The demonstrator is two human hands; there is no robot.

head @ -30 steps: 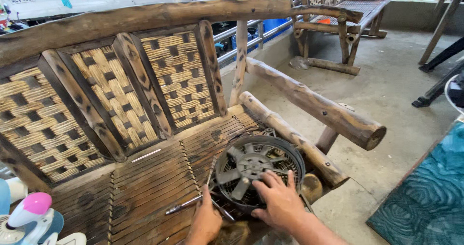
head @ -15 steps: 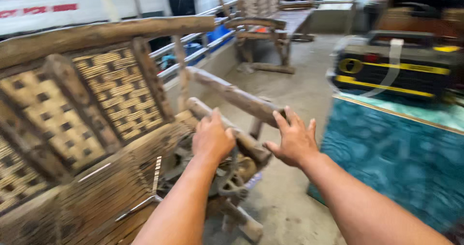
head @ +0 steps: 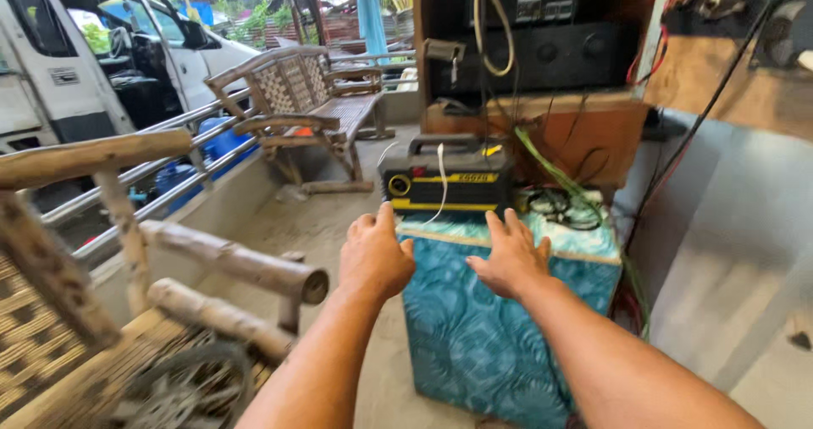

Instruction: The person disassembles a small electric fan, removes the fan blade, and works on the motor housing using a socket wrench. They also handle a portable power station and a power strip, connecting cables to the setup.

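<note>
Both hands have left the bench and swung toward the black-and-yellow machine
Left hand (head: 374, 255) and right hand (head: 508, 260) hover empty, fingers loosely spread, above the teal-covered box (head: 500, 327) carrying the machine (head: 446, 179); fan part (head: 182, 391) lies behind on the bench (head: 102, 344)

Below the left hand (head: 375, 258), the round fan grille (head: 182, 391) on the wooden bench (head: 220, 315) is blurred and cut by the bottom edge. Both forearms run off the frame. Beyond the right hand (head: 508, 260), tangled cables (head: 563, 209) blur together.
</note>
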